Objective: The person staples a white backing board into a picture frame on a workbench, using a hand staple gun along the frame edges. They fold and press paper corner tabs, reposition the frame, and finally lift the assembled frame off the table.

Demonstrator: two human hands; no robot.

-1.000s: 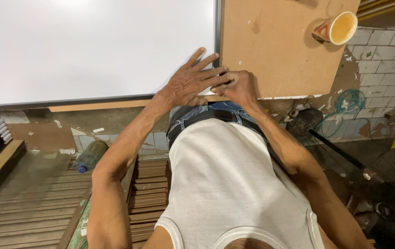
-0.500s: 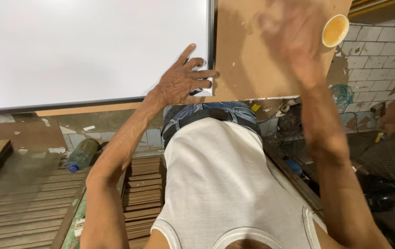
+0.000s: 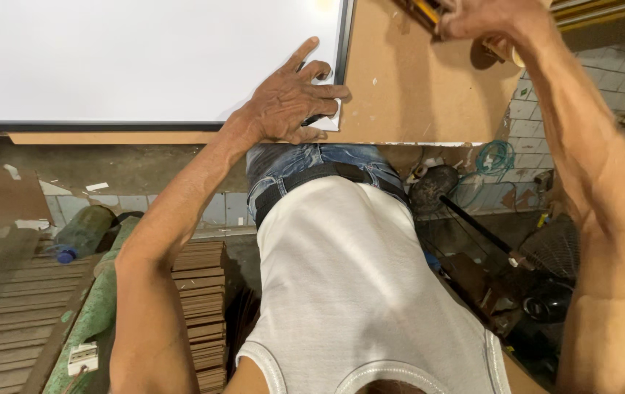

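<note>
My left hand (image 3: 292,98) presses down on the near right corner of a large white panel (image 3: 130,58) with a dark frame, fingers spread over the corner piece. The panel lies on a brown fibreboard table (image 3: 407,95). My right hand (image 3: 476,16) is stretched to the far edge of the table, at the top of the view, fingers closed around a yellow and dark tool (image 3: 423,11) that is mostly cut off. A cup sits partly hidden behind my right wrist.
Below the table edge are stacked wooden slats (image 3: 199,306), a green bottle (image 3: 82,232) on the floor, a coil of green cord (image 3: 498,157), a dark rod (image 3: 484,232) and assorted clutter on the right. A tiled wall (image 3: 538,109) stands beyond.
My right hand left the panel corner next to my left hand and swung up to the far edge of the table, where it now grips a tool. My left hand stayed put.
</note>
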